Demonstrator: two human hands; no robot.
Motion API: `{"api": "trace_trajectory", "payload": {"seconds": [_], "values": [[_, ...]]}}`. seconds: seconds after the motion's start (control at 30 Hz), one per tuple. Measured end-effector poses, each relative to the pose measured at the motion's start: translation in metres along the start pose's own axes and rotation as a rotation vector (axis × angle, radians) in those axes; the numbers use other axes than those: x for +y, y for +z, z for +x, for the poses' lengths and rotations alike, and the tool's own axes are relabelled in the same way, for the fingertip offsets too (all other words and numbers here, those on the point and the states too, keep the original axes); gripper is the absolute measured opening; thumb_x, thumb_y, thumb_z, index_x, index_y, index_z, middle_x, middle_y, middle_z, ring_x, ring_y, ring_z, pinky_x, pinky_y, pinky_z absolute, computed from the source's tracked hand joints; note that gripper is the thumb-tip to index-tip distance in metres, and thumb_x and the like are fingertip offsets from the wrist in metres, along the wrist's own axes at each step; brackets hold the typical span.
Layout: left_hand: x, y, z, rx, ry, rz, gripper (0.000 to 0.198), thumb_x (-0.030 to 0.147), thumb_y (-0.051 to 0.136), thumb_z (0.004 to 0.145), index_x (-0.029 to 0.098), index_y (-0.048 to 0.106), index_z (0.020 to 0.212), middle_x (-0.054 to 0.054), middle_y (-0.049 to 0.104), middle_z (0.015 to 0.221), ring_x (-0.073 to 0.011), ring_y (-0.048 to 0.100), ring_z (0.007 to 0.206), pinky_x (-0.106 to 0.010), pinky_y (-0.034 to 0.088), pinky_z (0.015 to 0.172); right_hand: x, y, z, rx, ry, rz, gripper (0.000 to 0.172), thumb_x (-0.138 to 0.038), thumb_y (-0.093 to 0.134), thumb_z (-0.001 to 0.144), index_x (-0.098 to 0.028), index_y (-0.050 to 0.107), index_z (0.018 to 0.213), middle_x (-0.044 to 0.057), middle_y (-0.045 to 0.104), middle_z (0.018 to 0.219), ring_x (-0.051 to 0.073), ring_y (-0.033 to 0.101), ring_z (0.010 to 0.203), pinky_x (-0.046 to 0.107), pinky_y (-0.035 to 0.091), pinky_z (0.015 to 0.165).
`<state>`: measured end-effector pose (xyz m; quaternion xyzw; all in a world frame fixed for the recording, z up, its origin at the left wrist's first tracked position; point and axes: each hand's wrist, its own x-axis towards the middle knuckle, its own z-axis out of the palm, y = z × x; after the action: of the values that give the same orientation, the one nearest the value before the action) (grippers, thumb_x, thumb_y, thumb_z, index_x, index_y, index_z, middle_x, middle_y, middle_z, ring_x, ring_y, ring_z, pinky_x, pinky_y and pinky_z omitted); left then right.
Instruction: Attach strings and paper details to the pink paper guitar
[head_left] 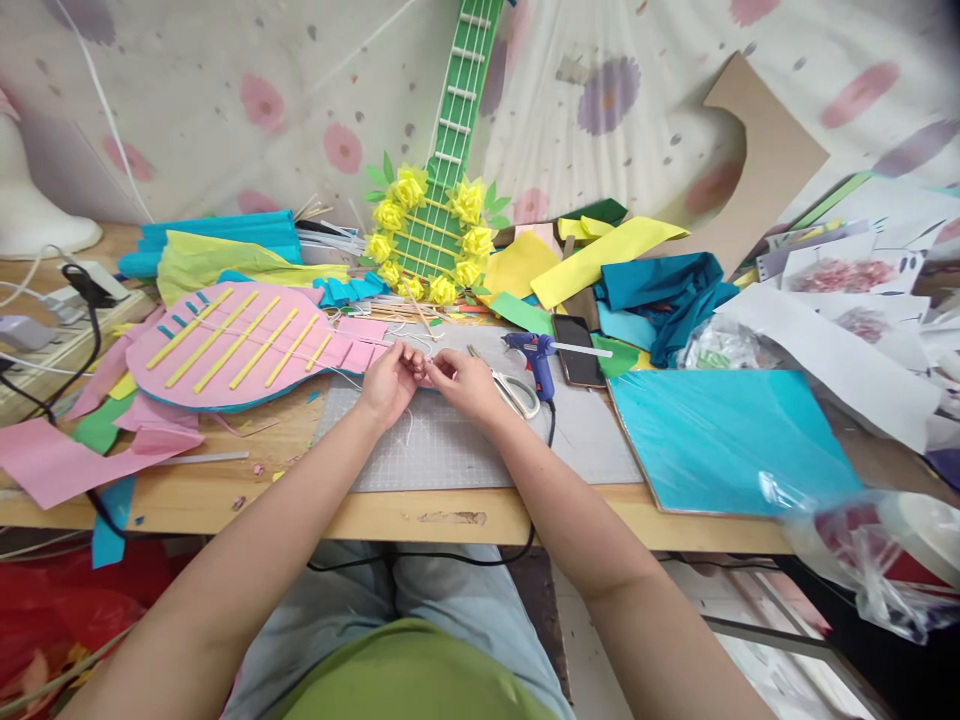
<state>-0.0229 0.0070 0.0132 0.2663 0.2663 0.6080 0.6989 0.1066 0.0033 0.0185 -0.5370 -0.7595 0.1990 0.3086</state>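
Note:
A pink paper guitar (225,345) with yellow strips lies flat on the table, its neck reaching right under my hands. White string (349,380) runs along its body and trails around the neck. My left hand (392,380) is closed at the neck, fingertips pinched together near the string. Beside it, almost touching, my right hand (463,380) pinches too, thumb against forefinger. White string shows between the two hands, and a loose end hangs onto the grey cutting mat (465,455). Exactly how each hand grips the string is partly hidden by the fingers.
Right of my hands lie scissors (517,393), a blue glue gun (534,360) with its cord, and a phone (577,350). A green paper guitar (431,245) with yellow flowers stands behind. A blue board (735,440) lies right; pink paper scraps (67,460) lie left.

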Motion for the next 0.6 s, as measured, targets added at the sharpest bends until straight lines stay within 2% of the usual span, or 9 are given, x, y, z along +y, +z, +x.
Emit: {"api": "trace_trajectory", "payload": {"seconds": [0.13,0.37,0.6], "values": [[0.0012,0.0001,0.0001,-0.01,0.012,0.017,0.038,0.032,0.039,0.089,0.016,0.041,0.056,0.001,0.041,0.054,-0.0082,0.041,0.05,-0.02,0.035,0.048,0.0045,0.0026,0.0031,0.009,-0.019,-0.033,0.024,-0.034,0.043,0.08,-0.019,0.057,0.067,-0.003,0.058,0.063,0.009,0.045,0.057,0.021,0.027,0.055],[0.0051,0.0009,0.0001,0.042,0.022,0.127,0.046,0.036,0.039,0.089,0.017,0.025,0.049,0.005,0.02,0.045,-0.0061,0.025,0.039,-0.02,0.025,0.04,0.0062,0.0017,0.0036,0.029,-0.073,-0.18,0.021,-0.028,0.045,0.073,-0.018,0.052,0.056,0.0,0.056,0.059,0.01,0.043,0.056,0.023,0.022,0.053],[0.0073,0.0044,-0.0027,0.093,0.065,0.165,0.045,0.032,0.039,0.089,0.017,0.023,0.049,0.006,0.019,0.044,-0.0059,0.023,0.038,-0.02,0.025,0.04,0.0008,0.0068,0.0027,0.047,-0.051,-0.223,0.023,-0.03,0.044,0.074,-0.018,0.053,0.056,0.002,0.059,0.06,0.012,0.045,0.057,0.024,0.021,0.053]]}}
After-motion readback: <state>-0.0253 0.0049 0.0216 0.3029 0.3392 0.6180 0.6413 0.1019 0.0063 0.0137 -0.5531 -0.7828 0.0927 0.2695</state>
